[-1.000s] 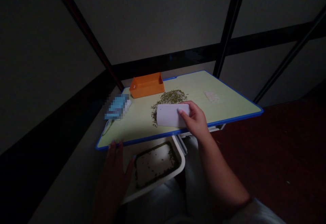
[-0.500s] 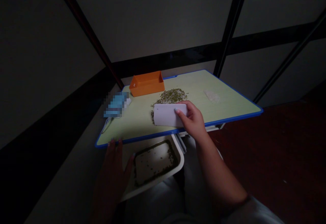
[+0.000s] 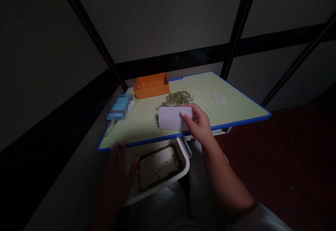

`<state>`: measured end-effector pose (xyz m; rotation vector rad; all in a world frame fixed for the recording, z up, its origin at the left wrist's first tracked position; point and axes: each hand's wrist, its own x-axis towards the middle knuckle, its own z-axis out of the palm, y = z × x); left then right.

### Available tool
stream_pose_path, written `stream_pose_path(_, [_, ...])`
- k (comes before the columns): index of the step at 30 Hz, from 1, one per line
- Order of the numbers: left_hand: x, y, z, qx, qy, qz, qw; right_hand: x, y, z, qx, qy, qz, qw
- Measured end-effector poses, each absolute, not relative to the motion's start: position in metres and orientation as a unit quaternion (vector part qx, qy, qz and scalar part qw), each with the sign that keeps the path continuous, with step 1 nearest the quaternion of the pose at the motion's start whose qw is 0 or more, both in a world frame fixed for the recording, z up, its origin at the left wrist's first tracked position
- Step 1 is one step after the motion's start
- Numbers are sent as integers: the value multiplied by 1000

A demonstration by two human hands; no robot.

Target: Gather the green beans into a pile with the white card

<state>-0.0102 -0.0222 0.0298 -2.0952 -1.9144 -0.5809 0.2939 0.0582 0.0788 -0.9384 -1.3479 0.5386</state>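
My right hand (image 3: 198, 124) is closed on a flat white plastic scraper (image 3: 172, 118), thumb on its near face, held near the table's front edge. Just behind the scraper lies a spread of small green grains (image 3: 178, 98), like mung beans. Some grains show at the scraper's left end, and those behind it are hidden. My left hand (image 3: 118, 171) is in shadow at the front left, fingers apart, fingertips at the blue table edge. Beside it, below the tabletop, a white tray (image 3: 187, 164) holds more grains, mostly along the borders of its floor.
An orange open box (image 3: 152, 90) stands at the back left of the pale green table (image 3: 236, 108). A blurred-out blue item (image 3: 120, 106) with a cable sits at the left edge. To the right lies a small clear plastic piece (image 3: 218, 98). Wall panels rise behind.
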Motion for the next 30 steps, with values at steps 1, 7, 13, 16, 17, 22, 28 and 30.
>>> stream_pose_path(1, [-11, -22, 29, -717, -657, -200, 121, 294, 58, 79, -414, -595, 237, 647])
stream_pose_path(7, [-11, -21, 29, -718, -656, -202, 120, 294, 55, 82, -424, -591, 224, 648])
stream_pose_path(13, [-8, -22, 31, -709, -666, -198, 117, 293, 55, 82, -423, -598, 221, 644])
stream_pose_path(16, [-7, -22, 32, -711, -666, -194, 120, 293, 55, 82, -427, -598, 218, 642])
stream_pose_path(17, [-6, -22, 33, -712, -664, -194, 120, 294, 55, 83, -429, -598, 217, 641])
stream_pose_path(22, [-5, -23, 35, -711, -665, -197, 121, 295, 53, 85, -430, -602, 220, 636])
stream_pose_path(28, [-7, -22, 33, -717, -655, -203, 127, 297, 50, 88, -429, -606, 222, 632])
stream_pose_path(30, [-8, -21, 32, -716, -656, -202, 126, 299, 49, 88, -425, -606, 222, 635])
